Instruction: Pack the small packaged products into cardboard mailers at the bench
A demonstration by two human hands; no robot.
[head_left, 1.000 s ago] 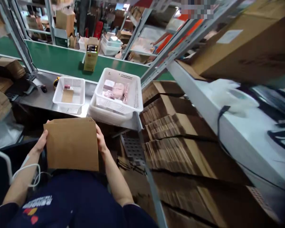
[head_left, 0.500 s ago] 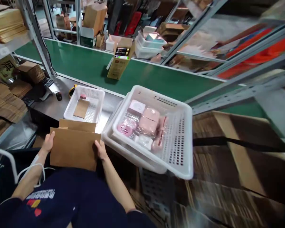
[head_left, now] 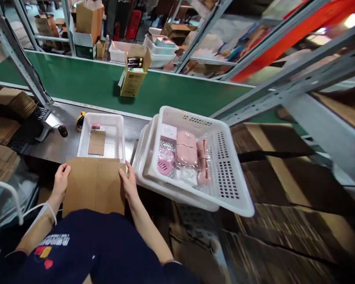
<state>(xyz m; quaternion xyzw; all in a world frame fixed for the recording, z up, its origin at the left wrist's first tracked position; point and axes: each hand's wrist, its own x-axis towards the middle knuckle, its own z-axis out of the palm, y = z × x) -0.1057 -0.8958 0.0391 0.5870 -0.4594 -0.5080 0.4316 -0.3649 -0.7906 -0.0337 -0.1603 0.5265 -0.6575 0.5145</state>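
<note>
I hold a flat brown cardboard piece (head_left: 94, 185) in front of my body, at the near edge of the steel worktable (head_left: 57, 138). My left hand (head_left: 60, 179) grips its left edge and my right hand (head_left: 129, 183) grips its right edge. Just beyond it stands a small white basket (head_left: 116, 136) with a brown card and a small pink item inside. To the right, a larger white basket (head_left: 225, 173) sits stacked in another and holds several pink packaged items (head_left: 186, 148).
A green conveyor belt (head_left: 77, 79) runs behind the table with an open yellow-brown carton (head_left: 132, 75) on it. A keyboard (head_left: 40, 113), a mouse (head_left: 62, 130) and cardboard stacks (head_left: 6, 118) lie at left. Grey rack beams (head_left: 284, 90) and flattened boxes (head_left: 278, 189) fill the right.
My view swung left from the rack of flattened boxes to the worktable. The cardboard piece stayed in both hands and now sits nearer the small basket.
</note>
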